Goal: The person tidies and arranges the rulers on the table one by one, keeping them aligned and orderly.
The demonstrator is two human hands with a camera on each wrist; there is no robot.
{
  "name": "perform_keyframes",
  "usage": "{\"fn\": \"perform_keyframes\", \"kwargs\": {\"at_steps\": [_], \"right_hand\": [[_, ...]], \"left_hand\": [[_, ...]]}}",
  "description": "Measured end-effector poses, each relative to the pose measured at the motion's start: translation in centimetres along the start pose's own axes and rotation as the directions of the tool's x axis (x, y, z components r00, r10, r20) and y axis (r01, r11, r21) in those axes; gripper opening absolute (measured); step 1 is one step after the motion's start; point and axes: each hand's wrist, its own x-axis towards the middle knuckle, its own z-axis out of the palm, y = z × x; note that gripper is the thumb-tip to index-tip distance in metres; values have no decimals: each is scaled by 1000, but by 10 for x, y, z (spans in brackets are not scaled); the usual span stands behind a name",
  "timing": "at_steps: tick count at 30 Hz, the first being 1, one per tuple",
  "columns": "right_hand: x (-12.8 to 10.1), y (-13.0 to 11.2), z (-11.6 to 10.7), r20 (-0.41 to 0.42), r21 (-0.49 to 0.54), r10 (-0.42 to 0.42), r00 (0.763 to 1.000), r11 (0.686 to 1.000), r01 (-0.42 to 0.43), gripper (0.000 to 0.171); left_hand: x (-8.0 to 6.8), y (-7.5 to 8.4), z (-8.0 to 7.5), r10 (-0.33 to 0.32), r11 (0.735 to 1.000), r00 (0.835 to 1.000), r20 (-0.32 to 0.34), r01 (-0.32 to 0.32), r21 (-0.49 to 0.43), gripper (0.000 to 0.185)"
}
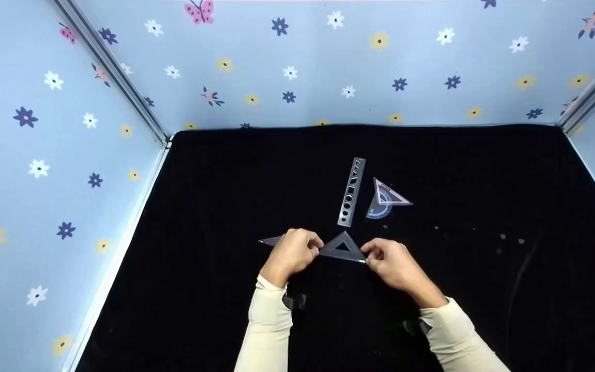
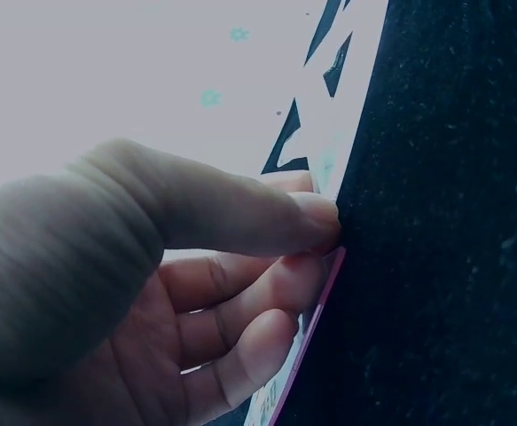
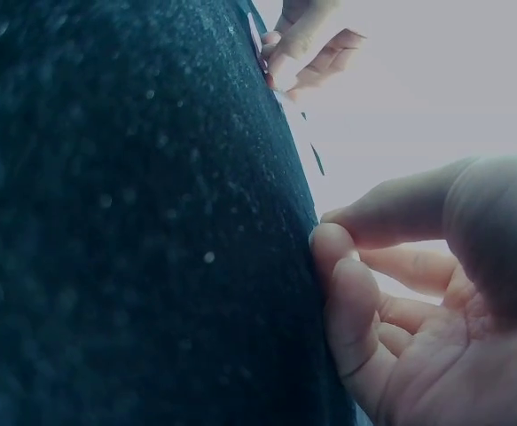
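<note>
A clear set square (image 1: 351, 254) with a triangular cut-out lies on the black cloth between the two hands. At its left corner, my left hand (image 1: 293, 250) pinches it with thumb and fingertips. My right hand (image 1: 391, 262) has thumb and forefinger together at the right corner, as the right wrist view also shows. Another clear pointed piece (image 1: 269, 241) sticks out to the left from behind the left hand, which hides most of it. A pink edge (image 2: 320, 311) shows under the left fingers in the left wrist view.
Just beyond the set square lies a clear stencil ruler (image 1: 346, 213) with shaped holes. Right of it, a pink-edged set square (image 1: 403, 201) overlaps a blue-marked protractor (image 1: 378, 212). Flower-patterned panels (image 1: 318, 62) stand behind and at both sides of the black cloth (image 1: 215, 175).
</note>
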Motion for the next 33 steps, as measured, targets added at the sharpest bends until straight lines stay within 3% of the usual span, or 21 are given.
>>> {"fn": "perform_keyframes", "kwargs": {"at_steps": [12, 22, 33], "right_hand": [[-2, -3, 2, -43, -98, -17, 999, 995, 12, 18], [-1, -3, 1, -32, -81, -17, 999, 997, 14, 18], [0, -1, 1, -33, -64, -14, 999, 998, 12, 18]], "left_hand": [[1, -1, 2, 4, 1000, 1000, 9, -4, -14, 17], [1, -2, 4, 54, 999, 998, -36, -54, -4, 16], [1, -4, 6, 56, 995, 998, -40, -59, -76, 18]]}}
